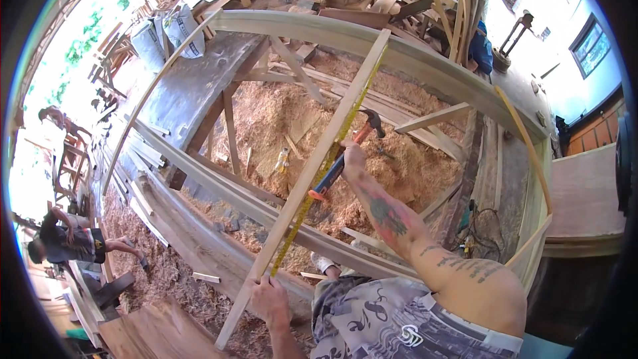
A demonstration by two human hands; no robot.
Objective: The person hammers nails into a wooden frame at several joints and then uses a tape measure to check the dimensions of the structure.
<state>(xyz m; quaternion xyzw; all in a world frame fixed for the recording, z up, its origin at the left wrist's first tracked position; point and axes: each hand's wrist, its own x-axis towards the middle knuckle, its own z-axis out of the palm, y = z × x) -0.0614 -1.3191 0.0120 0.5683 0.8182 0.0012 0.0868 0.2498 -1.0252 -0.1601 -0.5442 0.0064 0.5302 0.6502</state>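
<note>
A long wooden batten [298,196] slants across the frame, lying over a far beam [279,24] and a nearer rail [219,177]. Along its right side runs a yellow tape measure blade [287,242]. At the batten's lower part my left hand [270,302] is closed, its fingers pinching the end of the tape against the wood. My right hand [354,161] grips a claw hammer [327,178] with an orange and dark handle, close beside the batten's middle. The hammer's dark head points away from me. The tape's case cannot be made out.
Sawdust and shavings [266,116] cover the ground inside the wooden frame, with a small bottle [282,159] on them. White sacks [183,33] stand at the far left, scrap wood [399,0] is heaped behind. Another person [76,239] is at the left. Cables [488,233] lie at right.
</note>
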